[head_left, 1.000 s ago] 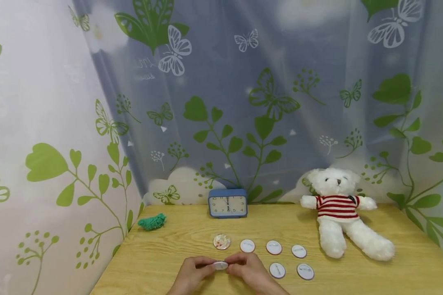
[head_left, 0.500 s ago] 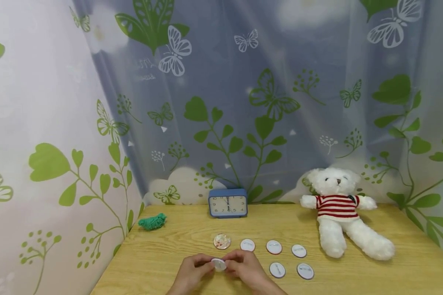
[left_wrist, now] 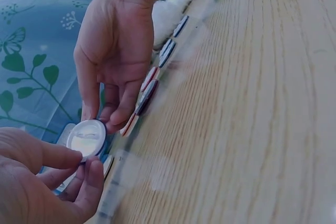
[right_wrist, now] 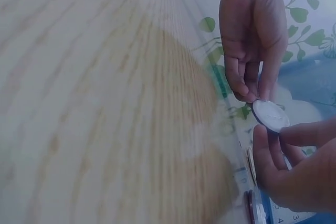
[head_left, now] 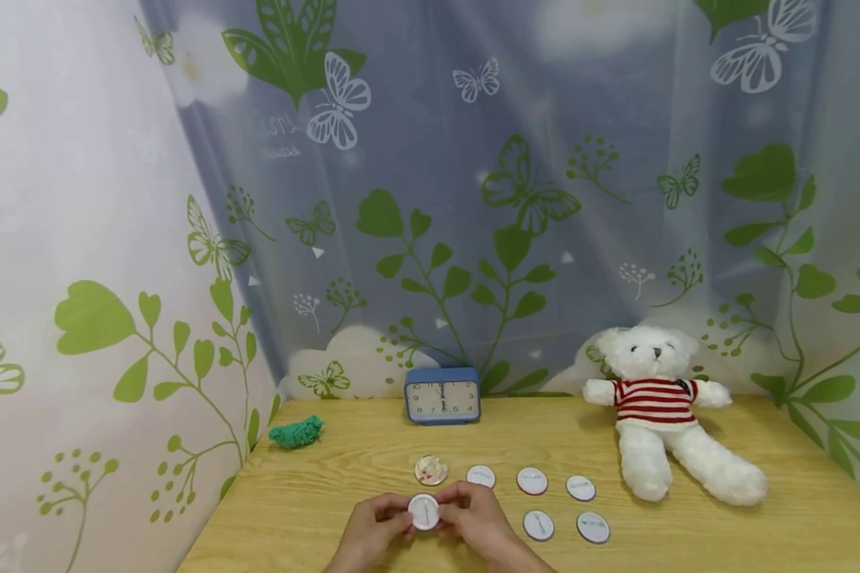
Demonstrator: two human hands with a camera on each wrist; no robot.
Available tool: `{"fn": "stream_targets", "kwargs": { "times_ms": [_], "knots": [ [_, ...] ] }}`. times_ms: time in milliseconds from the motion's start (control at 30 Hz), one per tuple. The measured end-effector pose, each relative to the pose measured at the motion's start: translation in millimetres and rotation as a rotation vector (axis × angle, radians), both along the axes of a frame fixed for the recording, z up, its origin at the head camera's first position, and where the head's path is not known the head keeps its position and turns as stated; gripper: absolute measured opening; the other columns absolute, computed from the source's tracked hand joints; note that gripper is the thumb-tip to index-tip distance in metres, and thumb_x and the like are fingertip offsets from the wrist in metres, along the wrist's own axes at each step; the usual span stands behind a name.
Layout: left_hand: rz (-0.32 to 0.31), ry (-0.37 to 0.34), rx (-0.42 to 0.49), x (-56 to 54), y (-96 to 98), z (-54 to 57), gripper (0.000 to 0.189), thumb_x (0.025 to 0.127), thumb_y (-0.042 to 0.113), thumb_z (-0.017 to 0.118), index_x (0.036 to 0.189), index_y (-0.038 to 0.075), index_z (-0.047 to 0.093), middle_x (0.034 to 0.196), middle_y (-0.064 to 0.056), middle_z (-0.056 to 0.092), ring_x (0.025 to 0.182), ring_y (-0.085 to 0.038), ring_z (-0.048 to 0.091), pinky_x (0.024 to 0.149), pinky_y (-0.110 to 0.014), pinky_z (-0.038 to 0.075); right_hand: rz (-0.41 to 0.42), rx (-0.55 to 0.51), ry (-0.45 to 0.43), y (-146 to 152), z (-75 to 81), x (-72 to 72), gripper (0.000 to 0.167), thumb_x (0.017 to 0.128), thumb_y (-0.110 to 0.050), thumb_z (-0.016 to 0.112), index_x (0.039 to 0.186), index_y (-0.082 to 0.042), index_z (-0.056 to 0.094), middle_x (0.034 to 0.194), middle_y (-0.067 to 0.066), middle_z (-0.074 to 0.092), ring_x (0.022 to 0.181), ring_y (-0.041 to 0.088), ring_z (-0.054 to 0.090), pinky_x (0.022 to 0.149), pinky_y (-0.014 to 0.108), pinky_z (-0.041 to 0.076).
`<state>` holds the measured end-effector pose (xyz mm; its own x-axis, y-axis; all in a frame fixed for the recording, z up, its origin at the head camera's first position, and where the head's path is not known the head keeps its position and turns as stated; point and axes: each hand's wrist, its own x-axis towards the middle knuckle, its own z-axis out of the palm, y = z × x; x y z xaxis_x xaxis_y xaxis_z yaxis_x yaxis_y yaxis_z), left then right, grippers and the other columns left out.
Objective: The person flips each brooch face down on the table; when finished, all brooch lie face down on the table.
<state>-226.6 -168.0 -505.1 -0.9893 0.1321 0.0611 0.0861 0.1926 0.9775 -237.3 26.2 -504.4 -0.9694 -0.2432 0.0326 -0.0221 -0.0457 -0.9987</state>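
Observation:
A round pin badge is held up between both hands, its white back with the pin facing the head camera. My left hand pinches its left edge between thumb and fingers. The opposite edge is pinched by my right hand. In the left wrist view the badge shows its pale back and dark rim. Beyond the hands, a badge with a patterned face lies on the table. To its right, several white-backed badges lie in two rows, among them a red-rimmed badge and a badge near the front.
A blue alarm clock stands at the back of the wooden table. A green bundle lies at the left. At the right sits a white teddy bear in a striped shirt. Patterned curtains hang behind.
Between the hands, the badge has tilted up from nearly edge-on to show its full round back. Both hands stay almost in place; the other things have not moved.

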Motion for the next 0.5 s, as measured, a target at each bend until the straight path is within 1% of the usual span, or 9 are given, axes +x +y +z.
{"fn": "stream_targets", "kwargs": {
  "times_ms": [67, 167, 367, 433, 500],
  "knots": [
    [0.007, 0.000, 0.012, -1.0, -0.8, -1.2, 0.028, 0.094, -0.009, 0.066, 0.118, -0.022, 0.060, 0.090, -0.020, 0.074, 0.073, -0.016, 0.068, 0.066, -0.025, 0.059, 0.008, -0.017, 0.006, -0.8, -0.2, -0.4, 0.018, 0.091, 0.012, 0.061, 0.107, 0.019, 0.061, 0.087, 0.014, 0.067, 0.070, 0.014, 0.065, 0.064, 0.027, 0.061],
    [0.019, -0.010, 0.032, -2.2, -1.9, -2.2, 0.032, 0.094, -0.009, 0.065, 0.123, -0.020, 0.057, 0.090, -0.019, 0.074, 0.073, -0.016, 0.069, 0.066, -0.026, 0.060, 0.004, -0.033, 0.009, -2.5, 0.6, -0.9, 0.022, 0.088, 0.015, 0.061, 0.109, 0.018, 0.060, 0.086, 0.015, 0.064, 0.069, 0.014, 0.066, 0.064, 0.028, 0.062],
    [0.023, -0.035, 0.062, -2.3, -2.5, -1.6, 0.033, 0.093, -0.008, 0.067, 0.122, -0.021, 0.059, 0.094, -0.015, 0.074, 0.078, -0.015, 0.068, 0.069, -0.026, 0.060, -0.001, -0.050, 0.014, -3.6, 0.9, -1.7, 0.023, 0.085, 0.019, 0.061, 0.108, 0.017, 0.058, 0.086, 0.011, 0.060, 0.067, 0.015, 0.066, 0.063, 0.028, 0.062],
    [0.020, -0.042, 0.065, -2.3, -2.3, -1.0, 0.034, 0.092, -0.008, 0.068, 0.122, -0.022, 0.060, 0.097, -0.014, 0.074, 0.082, -0.014, 0.068, 0.071, -0.026, 0.061, 0.001, -0.055, 0.013, -3.2, -0.1, -2.2, 0.022, 0.085, 0.019, 0.061, 0.107, 0.018, 0.058, 0.087, 0.012, 0.060, 0.067, 0.014, 0.066, 0.063, 0.027, 0.062],
    [0.015, -0.052, 0.062, -2.8, -2.5, -0.5, 0.035, 0.091, -0.009, 0.069, 0.122, -0.022, 0.060, 0.099, -0.014, 0.073, 0.085, -0.015, 0.068, 0.073, -0.028, 0.062, 0.005, -0.059, 0.011, -2.8, -1.6, -3.1, 0.021, 0.086, 0.020, 0.060, 0.107, 0.020, 0.058, 0.088, 0.015, 0.060, 0.067, 0.014, 0.066, 0.063, 0.026, 0.062]
  ]
}}
